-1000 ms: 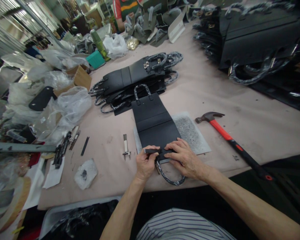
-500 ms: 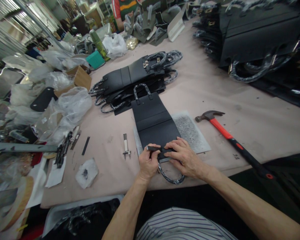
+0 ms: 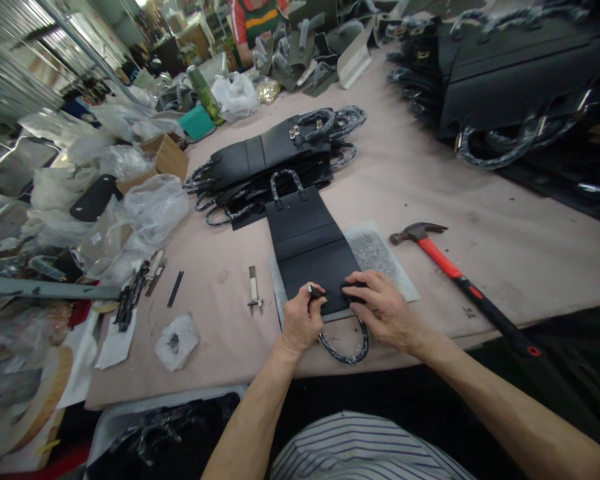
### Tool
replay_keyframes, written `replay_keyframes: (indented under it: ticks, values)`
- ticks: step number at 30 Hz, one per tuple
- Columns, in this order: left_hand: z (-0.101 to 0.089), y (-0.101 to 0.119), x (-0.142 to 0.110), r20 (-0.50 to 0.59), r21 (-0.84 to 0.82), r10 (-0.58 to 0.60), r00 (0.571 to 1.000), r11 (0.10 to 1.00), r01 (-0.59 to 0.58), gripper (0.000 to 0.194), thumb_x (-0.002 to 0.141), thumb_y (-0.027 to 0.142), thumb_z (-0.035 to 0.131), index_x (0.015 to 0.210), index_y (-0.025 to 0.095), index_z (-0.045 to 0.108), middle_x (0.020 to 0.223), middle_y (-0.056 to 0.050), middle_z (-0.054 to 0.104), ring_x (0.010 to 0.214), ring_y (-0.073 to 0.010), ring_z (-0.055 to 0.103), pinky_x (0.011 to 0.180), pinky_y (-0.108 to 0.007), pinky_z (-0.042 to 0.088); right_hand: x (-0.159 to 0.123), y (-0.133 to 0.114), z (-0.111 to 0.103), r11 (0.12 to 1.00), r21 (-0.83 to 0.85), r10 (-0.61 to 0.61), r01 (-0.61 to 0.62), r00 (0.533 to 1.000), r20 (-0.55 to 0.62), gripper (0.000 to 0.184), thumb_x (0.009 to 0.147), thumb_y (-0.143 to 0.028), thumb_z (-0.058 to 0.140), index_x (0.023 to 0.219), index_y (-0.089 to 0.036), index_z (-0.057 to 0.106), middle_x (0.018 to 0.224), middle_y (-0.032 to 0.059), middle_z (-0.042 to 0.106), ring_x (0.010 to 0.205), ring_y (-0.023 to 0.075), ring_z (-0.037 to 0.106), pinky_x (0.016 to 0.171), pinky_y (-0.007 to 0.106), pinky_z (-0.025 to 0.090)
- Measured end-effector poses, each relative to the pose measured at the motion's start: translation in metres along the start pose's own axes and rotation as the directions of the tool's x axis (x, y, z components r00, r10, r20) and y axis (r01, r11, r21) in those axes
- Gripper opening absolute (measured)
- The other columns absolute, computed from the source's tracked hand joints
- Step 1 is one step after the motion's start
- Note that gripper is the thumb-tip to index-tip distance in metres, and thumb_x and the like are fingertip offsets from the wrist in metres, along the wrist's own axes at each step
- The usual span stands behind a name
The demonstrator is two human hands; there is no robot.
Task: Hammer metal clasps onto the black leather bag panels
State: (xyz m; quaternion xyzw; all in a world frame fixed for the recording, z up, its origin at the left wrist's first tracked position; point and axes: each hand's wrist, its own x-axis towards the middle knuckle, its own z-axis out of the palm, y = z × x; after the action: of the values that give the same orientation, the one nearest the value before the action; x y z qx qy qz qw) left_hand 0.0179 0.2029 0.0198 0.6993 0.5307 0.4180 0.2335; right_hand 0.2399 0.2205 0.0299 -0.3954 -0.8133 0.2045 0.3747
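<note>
A black leather bag panel (image 3: 313, 247) lies flat in front of me, one looped handle at its far end and a plastic-wrapped handle (image 3: 347, 360) at its near end. My left hand (image 3: 303, 320) is closed on a short dark rod-like tool (image 3: 314, 291), its end showing above the fingers, over the panel's near left part. My right hand (image 3: 380, 310) rests at the near right edge, fingers curled together beside the handle's base. What they pinch is dark and mostly hidden. Beneath the panel is a worn pale board (image 3: 380, 253).
A claw hammer (image 3: 440, 257) lies at the right, a caliper-like metal tool (image 3: 254, 293) at the left. Stacked black bag panels (image 3: 265, 150) lie beyond, with a larger pile (image 3: 520, 80) at far right. Plastic bags (image 3: 155, 207) crowd the left. Another person (image 3: 257, 27) is across the table.
The tool in my left hand has turned from lying sideways to pointing more upright. My right hand has shifted slightly right, its fingers lifting and curling. The view has moved slightly.
</note>
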Motion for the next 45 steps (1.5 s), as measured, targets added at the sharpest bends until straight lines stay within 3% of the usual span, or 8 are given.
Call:
replay_keyframes:
  ticks: [9,14,21,23,30,35,40,45]
  values:
    - [-0.002,0.0,0.003,0.045,-0.011,0.029,0.999,1.0,-0.028,0.016,0.091,0.014,0.058,0.103,0.022,0.066,0.092,-0.005,0.074,0.082,-0.0188,0.072,0.078,-0.028,0.058,-0.043,0.071,-0.081,0.574,-0.626,0.567,-0.528,0.808,-0.16,0.038,0.092,-0.038,0.057,0.119,-0.012,0.064,0.107,0.0224,0.062,0.094,0.0343,0.059,0.079,0.047,0.046]
    - [-0.003,0.001,0.004,0.035,-0.019,0.038,0.999,0.999,-0.037,0.017,0.089,0.012,0.059,0.102,0.022,0.066,0.089,-0.005,0.074,0.081,-0.0192,0.073,0.076,-0.028,0.059,-0.04,0.087,-0.103,0.445,-0.179,0.889,-0.878,0.457,-0.031,0.015,0.08,-0.031,0.068,0.081,-0.021,0.058,0.068,0.0052,0.054,0.058,0.0183,0.047,0.056,0.035,0.037]
    - [-0.001,-0.005,0.001,-0.01,-0.037,0.06,0.998,0.997,-0.06,0.018,0.088,0.011,0.06,0.102,0.022,0.065,0.09,-0.004,0.076,0.08,-0.0188,0.075,0.076,-0.027,0.06,-0.006,0.015,-0.105,0.168,0.359,0.871,-0.918,0.309,0.381,0.018,0.084,-0.038,0.058,0.082,-0.023,0.049,0.062,-0.0056,0.041,0.042,0.0085,0.034,0.039,0.022,0.032]
    - [0.0,-0.007,0.0,-0.011,-0.03,0.058,0.998,0.998,-0.059,0.017,0.088,0.01,0.06,0.1,0.021,0.065,0.09,-0.004,0.076,0.08,-0.0182,0.075,0.076,-0.026,0.06,0.005,-0.015,-0.11,0.196,0.436,0.881,-0.878,0.353,0.315,0.026,0.092,-0.049,0.051,0.087,-0.024,0.048,0.06,-0.0079,0.036,0.039,0.0084,0.029,0.036,0.022,0.027]
    - [0.0,-0.009,0.0,-0.009,-0.021,0.052,0.999,0.998,-0.052,0.015,0.087,0.01,0.061,0.097,0.02,0.065,0.086,-0.003,0.074,0.078,-0.0171,0.074,0.075,-0.025,0.059,0.026,-0.081,-0.11,0.916,-0.196,0.38,-0.349,0.912,0.155,0.041,0.101,-0.057,0.04,0.079,-0.024,0.047,0.054,-0.0029,0.049,0.044,0.0129,0.043,0.048,0.028,0.026]
    - [0.0,-0.013,0.0,-0.011,-0.017,0.054,0.998,0.998,-0.054,0.015,0.087,0.01,0.061,0.097,0.021,0.065,0.087,-0.003,0.074,0.078,-0.0169,0.073,0.074,-0.024,0.058,0.043,-0.101,-0.101,0.909,-0.414,0.195,-0.054,0.931,0.308,0.033,0.105,-0.044,0.036,0.083,-0.023,0.048,0.054,-0.003,0.052,0.04,0.0118,0.04,0.048,0.03,0.017]
    - [0.0,-0.012,0.001,0.019,-0.012,0.062,0.998,0.998,-0.062,0.013,0.089,0.012,0.06,0.098,0.021,0.065,0.09,-0.004,0.075,0.082,-0.0179,0.073,0.078,-0.026,0.058,0.047,-0.116,-0.109,0.936,-0.35,0.015,-0.032,0.999,-0.051,0.033,0.107,-0.042,0.034,0.083,-0.023,0.047,0.052,-0.0052,0.047,0.04,0.0117,0.044,0.046,0.027,0.028]
    - [-0.002,-0.013,0.0,0.019,0.011,0.027,0.999,1.0,-0.028,0.011,0.089,0.014,0.06,0.095,0.021,0.065,0.084,-0.004,0.075,0.076,-0.0179,0.073,0.072,-0.025,0.058,0.035,-0.096,-0.107,0.875,-0.482,0.092,0.051,0.959,0.269,0.035,0.107,-0.041,0.034,0.079,-0.024,0.046,0.046,-0.0048,0.049,0.033,0.0118,0.036,0.043,0.031,0.015]
